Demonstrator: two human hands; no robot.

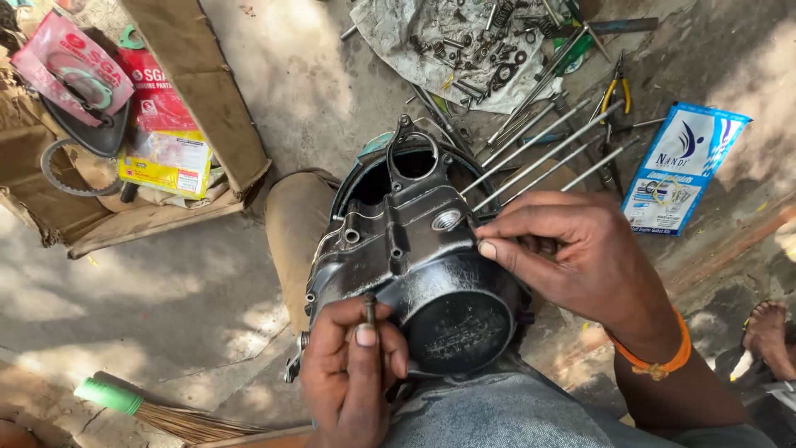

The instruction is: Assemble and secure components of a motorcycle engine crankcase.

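A greasy black metal engine cover [414, 257] rests on the person's knees, braced for work; the left hand [348, 373] pinches a small dark bolt [370, 307] upright at its lower edge, the right hand [572, 253] closes fingertips on its upper rim, steadying it

1 view only, from a head-worn camera. Looks steeply down, close over the lap, at a black engine cover [423, 265] near frame centre. Left hand [348, 373] and right hand [572, 257] enter from the bottom edge, very near the lens. Reaches out across the concrete floor [282, 75] to a cardboard box [199, 91] upper left and a blue packet [684, 166] upper right.
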